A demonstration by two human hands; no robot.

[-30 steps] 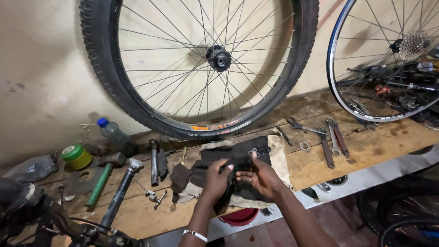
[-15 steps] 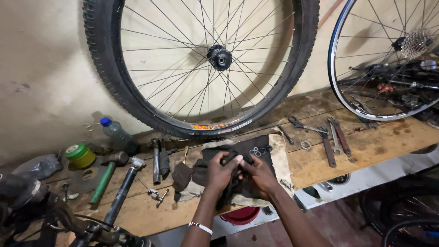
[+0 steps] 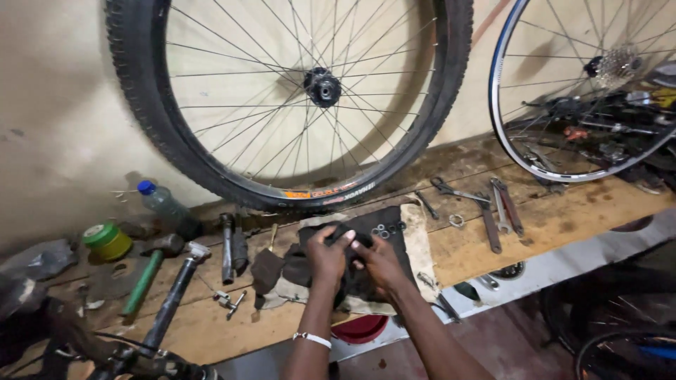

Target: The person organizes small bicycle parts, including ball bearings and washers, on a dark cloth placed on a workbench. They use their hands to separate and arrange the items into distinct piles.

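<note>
A dark rag (image 3: 366, 260) is pinched between the left hand (image 3: 325, 259) and the right hand (image 3: 380, 264), fingers closed on its folds, just below the knobby-tyred bicycle wheel (image 3: 296, 98). Small metal washers (image 3: 384, 229) lie on the rag nearer the wheel. Left of it rests a green-handled hammer (image 3: 148, 271).

- A plastic bottle (image 3: 163, 206) with a blue cap stood at the left of the frame, against the wall and just beside the tyre's lower left curve; its body was clear.
- A short round tin (image 3: 108, 241) sat lower left, near the bottle; its lid was green, its side yellow-green.
- An orange label strip (image 3: 320, 192) ran along the sidewall of the big black tyre (image 3: 232, 176) at its lowest point, centre of the frame, with pale lettering beside it on the rubber.
- No signs or screens showed.
</note>
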